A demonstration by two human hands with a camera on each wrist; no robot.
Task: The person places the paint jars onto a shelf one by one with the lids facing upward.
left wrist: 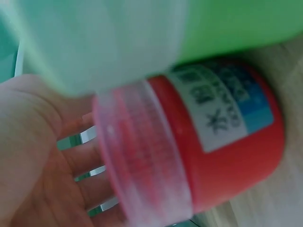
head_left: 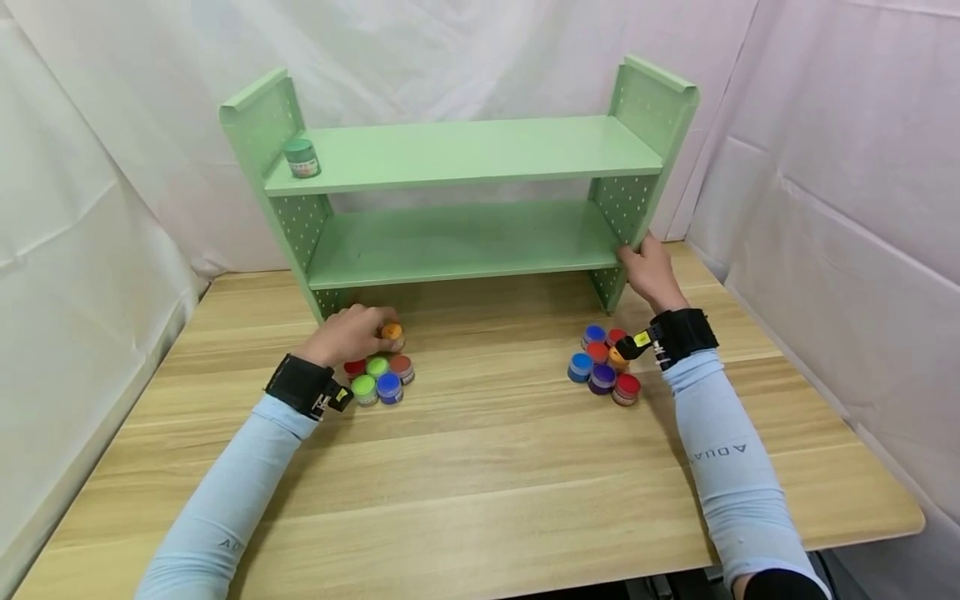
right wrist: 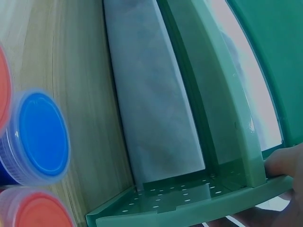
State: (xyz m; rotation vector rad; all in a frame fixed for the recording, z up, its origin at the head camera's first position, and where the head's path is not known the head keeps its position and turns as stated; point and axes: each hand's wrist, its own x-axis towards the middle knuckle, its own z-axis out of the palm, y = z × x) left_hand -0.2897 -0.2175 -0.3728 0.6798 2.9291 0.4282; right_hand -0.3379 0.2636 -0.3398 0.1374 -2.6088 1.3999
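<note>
The left hand (head_left: 348, 335) pinches the orange jar (head_left: 393, 332), just beyond the left jar cluster (head_left: 378, 367); the jar sits at the fingertips, right of the palm, and whether it touches the table (head_left: 480, 467) I cannot tell. The green shelf (head_left: 465, 154) stands behind, long axis left to right; the right hand (head_left: 654, 273), farther from the jar, grips its right side.

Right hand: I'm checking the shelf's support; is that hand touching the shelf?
Touching: the head view shows the right hand gripping the shelf by its right side panel.
</note>
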